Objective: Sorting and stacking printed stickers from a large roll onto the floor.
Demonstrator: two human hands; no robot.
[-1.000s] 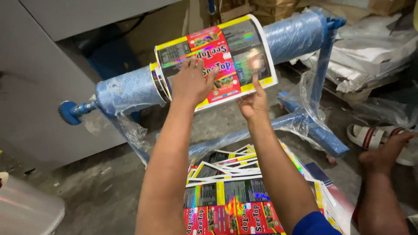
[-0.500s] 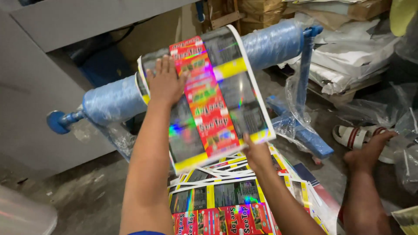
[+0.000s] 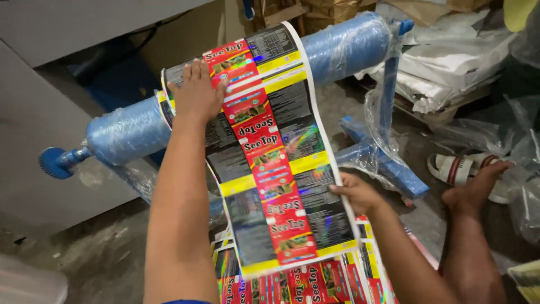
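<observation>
A long printed label sheet (image 3: 270, 152), glossy black with red and yellow blocks and a white edge, drapes over the far blue roller and runs nearward. More label sheets (image 3: 304, 278) in the same colours lie stacked on the floor beneath its near end.

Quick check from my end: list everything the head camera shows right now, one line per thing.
printed sheet: one, red, yellow and black, glossy, draped over the roller.
roller: one, blue, wrapped in clear film, on a blue stand.
stack of printed sheets: several, same colours, on the floor below.
sandal: one, white and brown, on the floor at right.
foot: one, beside the sandal.
grey cabinet: one, at left.
white sacks: several, upper right.
left hand: flat on the sheet's top.
right hand: grips the sheet's right edge.
</observation>
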